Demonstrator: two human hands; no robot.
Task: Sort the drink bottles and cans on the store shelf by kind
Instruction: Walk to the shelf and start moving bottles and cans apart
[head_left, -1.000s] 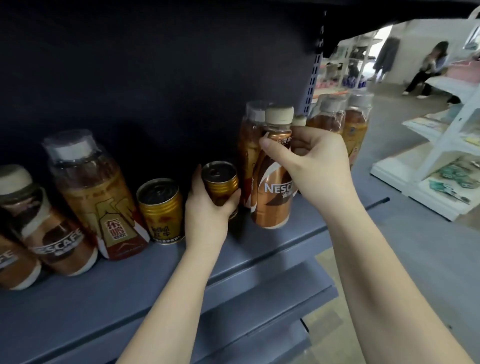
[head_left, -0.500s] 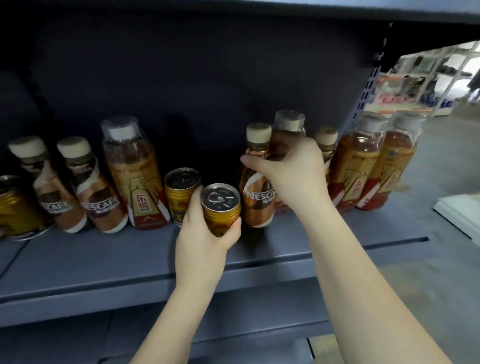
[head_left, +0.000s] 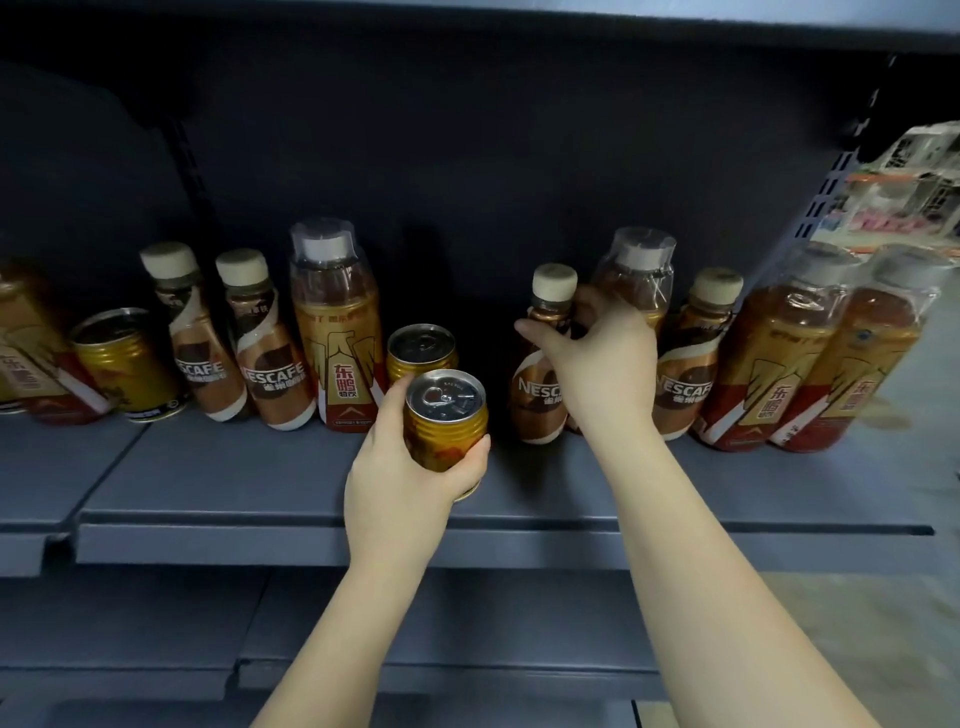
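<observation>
On the grey shelf, the landmark is the tall energy-drink bottle with the red-and-gold label, standing at the back. Just right of it stands 1 gold can. In front of that can, the left hand holds a second gold can upright and lifted off the shelf board, fingers and thumb curled round its ribbed body. Further right of the tall bottle, the right hand grips a Nescafe bottle at its shoulder, thumb stretched across the front and fingers wrapped behind; the bottle's base sits on the shelf. Left of the tall bottle stand 2 more Nescafe bottles, then another gold can. Far right of it, past the right hand, 2 wrapped energy-drink bottles stand side by side.
</observation>
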